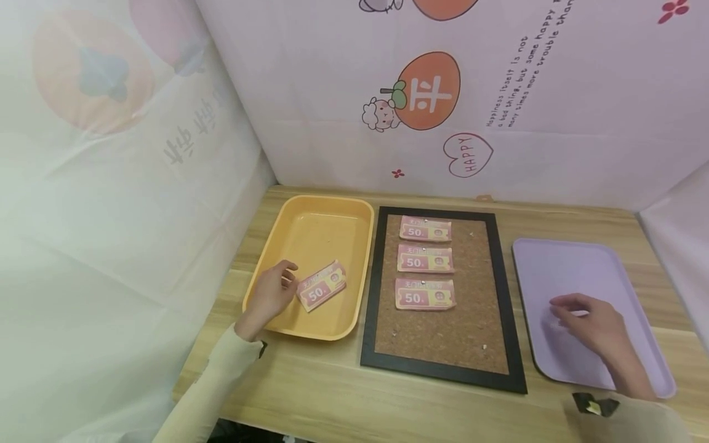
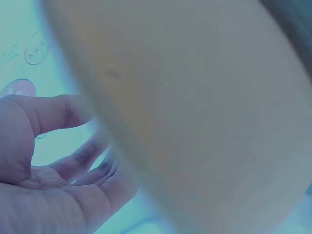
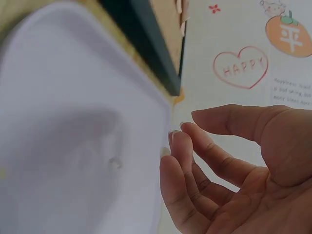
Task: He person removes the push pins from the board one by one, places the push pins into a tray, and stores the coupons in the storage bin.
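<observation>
In the head view my left hand (image 1: 272,290) is over the yellow tray (image 1: 282,212), fingers loosely bent beside the left edge of a pink paper coupon (image 1: 321,287) marked 50. Whether the fingertips touch that coupon, I cannot tell. A large blurred surface hides part of the left hand (image 2: 63,165) in the left wrist view. Over the purple tray (image 1: 559,261) is my right hand (image 1: 595,326), its fingers loosely bent with nothing visible between them. The right wrist view shows a small clear pin-like piece (image 3: 115,162) lying in that tray.
Between the trays lies a black-framed cork board (image 1: 432,338). Three coupons hang in a column on it: top (image 1: 425,229), middle (image 1: 424,259), lowest (image 1: 424,295). Small pins, one at lower right (image 1: 484,347), sit in the cork. A printed curtain (image 1: 332,141) stands behind the wooden table (image 1: 310,381).
</observation>
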`<state>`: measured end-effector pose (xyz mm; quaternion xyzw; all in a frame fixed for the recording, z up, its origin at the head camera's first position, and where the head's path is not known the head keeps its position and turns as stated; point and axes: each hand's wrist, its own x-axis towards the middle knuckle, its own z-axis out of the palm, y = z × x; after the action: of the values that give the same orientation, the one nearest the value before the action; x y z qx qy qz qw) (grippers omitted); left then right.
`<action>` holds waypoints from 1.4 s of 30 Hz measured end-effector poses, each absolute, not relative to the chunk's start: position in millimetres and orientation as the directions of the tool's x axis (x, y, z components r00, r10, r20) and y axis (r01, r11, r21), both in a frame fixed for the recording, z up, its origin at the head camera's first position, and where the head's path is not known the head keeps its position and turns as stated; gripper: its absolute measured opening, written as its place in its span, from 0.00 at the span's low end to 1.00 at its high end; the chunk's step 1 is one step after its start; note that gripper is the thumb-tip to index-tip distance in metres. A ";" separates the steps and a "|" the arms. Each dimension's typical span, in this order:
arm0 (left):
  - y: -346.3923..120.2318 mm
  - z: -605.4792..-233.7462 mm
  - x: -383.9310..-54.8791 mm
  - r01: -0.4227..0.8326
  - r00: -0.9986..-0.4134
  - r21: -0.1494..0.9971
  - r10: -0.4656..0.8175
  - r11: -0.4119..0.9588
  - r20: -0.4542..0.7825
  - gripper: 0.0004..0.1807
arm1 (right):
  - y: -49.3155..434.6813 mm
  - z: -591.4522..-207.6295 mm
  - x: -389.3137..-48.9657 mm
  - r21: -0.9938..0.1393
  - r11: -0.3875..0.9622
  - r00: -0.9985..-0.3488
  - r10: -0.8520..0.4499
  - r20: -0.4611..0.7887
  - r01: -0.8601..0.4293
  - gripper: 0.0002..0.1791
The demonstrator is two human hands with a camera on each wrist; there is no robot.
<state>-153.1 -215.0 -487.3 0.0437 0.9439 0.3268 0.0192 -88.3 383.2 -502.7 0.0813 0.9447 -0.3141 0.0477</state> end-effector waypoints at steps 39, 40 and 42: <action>-102.6 -450.6 -188.3 0.396 -0.862 0.708 0.502 0.585 0.069 0.13 | 281.0 -478.3 -138.3 -0.659 0.749 -0.997 -0.064 0.032 -0.069 0.11; -100.5 -451.9 -190.0 0.394 -0.861 0.710 0.504 0.583 0.063 0.13 | 279.5 -479.2 -139.5 -0.659 0.748 -0.997 -0.068 0.039 -0.077 0.10; -96.5 -454.1 -193.0 0.389 -0.858 0.715 0.511 0.581 0.051 0.14 | 276.1 -480.0 -141.5 -0.668 0.739 -0.996 -0.077 0.041 -0.085 0.11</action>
<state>-193.0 -96.5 -454.1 0.2541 0.8856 0.3804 0.0804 -141.5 276.1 -480.0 -0.0433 0.9325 -0.3585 -0.0055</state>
